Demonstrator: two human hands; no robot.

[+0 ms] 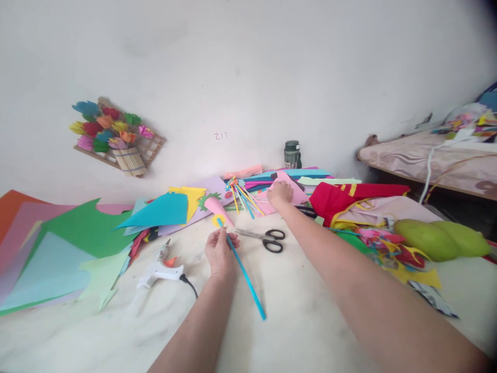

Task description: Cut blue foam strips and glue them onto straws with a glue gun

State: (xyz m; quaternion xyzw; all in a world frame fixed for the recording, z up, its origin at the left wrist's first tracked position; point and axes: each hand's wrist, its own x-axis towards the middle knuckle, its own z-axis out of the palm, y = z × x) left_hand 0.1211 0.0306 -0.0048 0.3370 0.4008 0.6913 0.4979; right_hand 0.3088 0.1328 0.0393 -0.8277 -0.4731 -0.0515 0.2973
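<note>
A long thin blue paper stick (248,282) slants across the table, and my left hand (221,248) is closed round its upper part. Just past those fingers lie a small yellow paper disc (218,220) and a pink paper cone (217,208). My right hand (280,192) reaches to the back of the table, its fingers curled at a sheet of pink paper (297,190); the fingertips are partly hidden. Between my arms rest black-handled scissors (267,240), blades pointing left. Left of my left arm lies a white glue gun (161,272) with a black cord.
Coloured paper sheets (50,274) cover the left side. A bundle of thin paper strips (243,194) lies at the back, near a green bottle (292,154). On the right are red cloth (330,202), paper scraps (399,248) and green fruit (430,239).
</note>
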